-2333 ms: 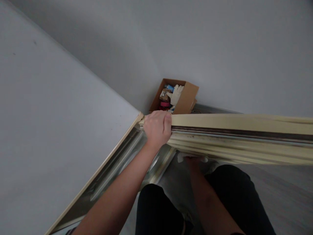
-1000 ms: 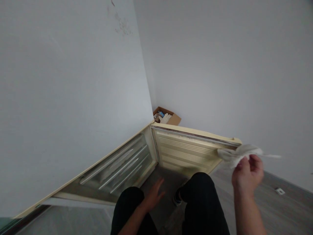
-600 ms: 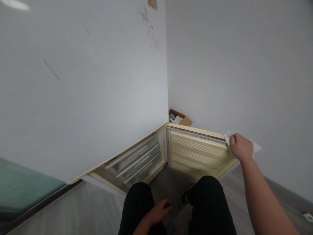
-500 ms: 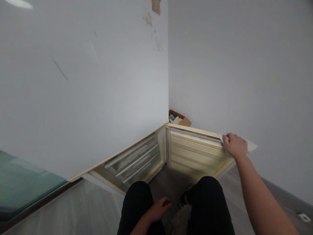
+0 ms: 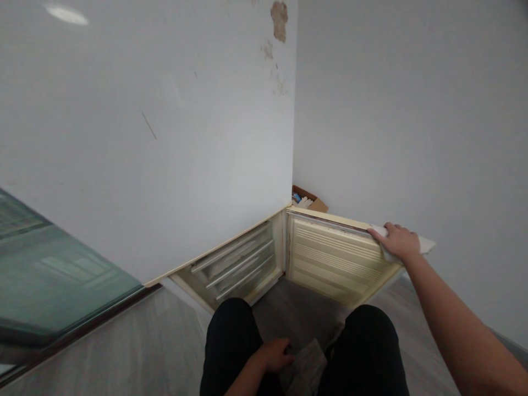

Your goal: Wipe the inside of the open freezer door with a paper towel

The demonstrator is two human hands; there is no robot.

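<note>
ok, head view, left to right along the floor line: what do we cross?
Glass panel → open compartment with clear drawers → cardboard box → cream ribbed door → right hand on a white cloth.

The person is wearing plain black trousers (image 5: 231, 352), showing over both legs at the bottom centre of the frame. Both forearms are showing bare, with no sleeves, and the left hand (image 5: 275, 355) and right hand (image 5: 396, 241) are wearing no gloves.
</note>
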